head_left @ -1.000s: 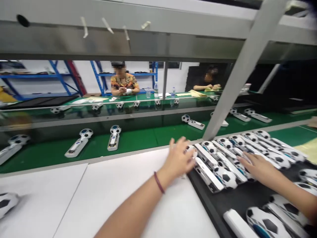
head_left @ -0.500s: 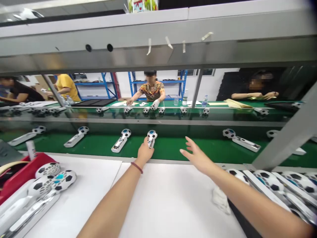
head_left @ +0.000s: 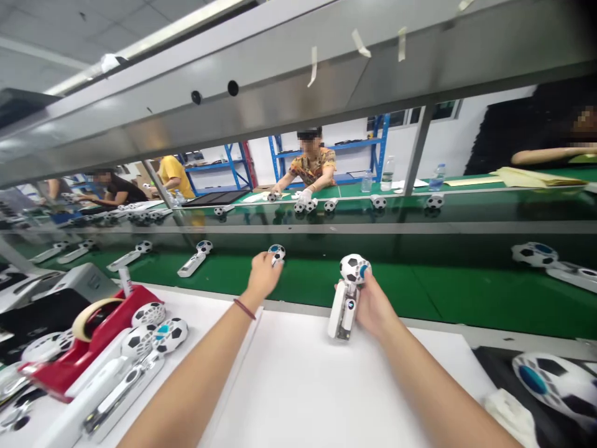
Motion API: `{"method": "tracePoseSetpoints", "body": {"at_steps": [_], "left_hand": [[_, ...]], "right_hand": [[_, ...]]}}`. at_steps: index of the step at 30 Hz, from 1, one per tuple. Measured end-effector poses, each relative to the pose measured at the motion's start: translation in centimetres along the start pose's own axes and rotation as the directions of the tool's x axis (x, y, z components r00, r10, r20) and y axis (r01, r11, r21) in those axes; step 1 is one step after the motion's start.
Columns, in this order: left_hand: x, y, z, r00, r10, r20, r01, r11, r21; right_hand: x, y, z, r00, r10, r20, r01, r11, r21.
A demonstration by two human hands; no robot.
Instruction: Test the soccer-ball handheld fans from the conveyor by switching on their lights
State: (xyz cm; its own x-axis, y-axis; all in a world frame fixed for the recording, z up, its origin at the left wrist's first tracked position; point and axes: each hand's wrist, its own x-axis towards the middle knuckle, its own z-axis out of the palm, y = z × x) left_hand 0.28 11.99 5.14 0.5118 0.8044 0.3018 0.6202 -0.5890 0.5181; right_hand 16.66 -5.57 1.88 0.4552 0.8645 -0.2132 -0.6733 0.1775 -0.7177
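My left hand (head_left: 262, 275) is closed around a white handheld fan with a football-patterned head (head_left: 276, 252), at the near edge of the green conveyor belt (head_left: 420, 292). My right hand (head_left: 373, 305) grips another such fan (head_left: 347, 292) by its white handle, upright above the white work surface (head_left: 317, 386), its ball head level with my fingertips. A red-brown band circles my left wrist.
A red tape dispenser (head_left: 88, 336) and several football fans (head_left: 153, 336) lie at the left. More fans ride the belt (head_left: 196, 258). A black tray with fans (head_left: 550, 379) sits at the right. People work across the line. A steel shelf (head_left: 280, 93) hangs overhead.
My right hand went from open above the belt to gripping a fan lifted over the white surface. My left hand stays closed on its fan. The view swung left and up.
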Motion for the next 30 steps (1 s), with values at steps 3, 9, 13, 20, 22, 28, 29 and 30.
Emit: {"method": "tracePoseSetpoints", "body": {"at_steps": [3, 9, 13, 20, 22, 28, 29, 30], "left_hand": [[3.4, -2.7, 0.8, 0.977, -0.207, 0.044, 0.207, 0.978, -0.004], [4.7, -2.1, 3.5, 0.928, -0.309, 0.209, 0.351, 0.913, -0.208], [2.1, 0.7, 3.9, 0.969, -0.195, 0.151, 0.246, 0.807, -0.537], [-6.8, 6.9, 5.0, 0.979, -0.077, 0.186, 0.201, 0.429, -0.881], [-8.6, 8.1, 5.5, 0.972, -0.074, 0.224, 0.236, 0.283, -0.930], [-9.6, 7.8, 5.5, 0.983, -0.119, 0.139, 0.174, 0.366, -0.914], [-9.6, 7.3, 5.5, 0.983, -0.134, 0.123, 0.165, 0.379, -0.911], [-9.7, 6.8, 5.5, 0.982, -0.138, 0.125, 0.170, 0.384, -0.907]], "right_hand": [[-0.1, -1.0, -0.4, 0.994, -0.112, 0.009, 0.112, 0.994, -0.004], [-0.8, -2.8, -0.1, 0.907, -0.410, -0.096, 0.405, 0.912, -0.071], [-2.0, -3.8, 0.5, 0.841, -0.541, -0.014, 0.534, 0.834, -0.135], [-2.8, -2.7, 1.1, 0.813, -0.575, -0.093, 0.561, 0.816, -0.139], [-2.9, -2.1, 1.0, 0.794, -0.597, -0.119, 0.575, 0.800, -0.172], [-3.9, -1.5, 0.2, 0.765, -0.641, -0.060, 0.611, 0.752, -0.247], [-4.0, -1.3, -0.1, 0.772, -0.635, -0.028, 0.611, 0.754, -0.242], [-4.0, -1.1, -0.3, 0.779, -0.627, 0.015, 0.613, 0.756, -0.231]]}}
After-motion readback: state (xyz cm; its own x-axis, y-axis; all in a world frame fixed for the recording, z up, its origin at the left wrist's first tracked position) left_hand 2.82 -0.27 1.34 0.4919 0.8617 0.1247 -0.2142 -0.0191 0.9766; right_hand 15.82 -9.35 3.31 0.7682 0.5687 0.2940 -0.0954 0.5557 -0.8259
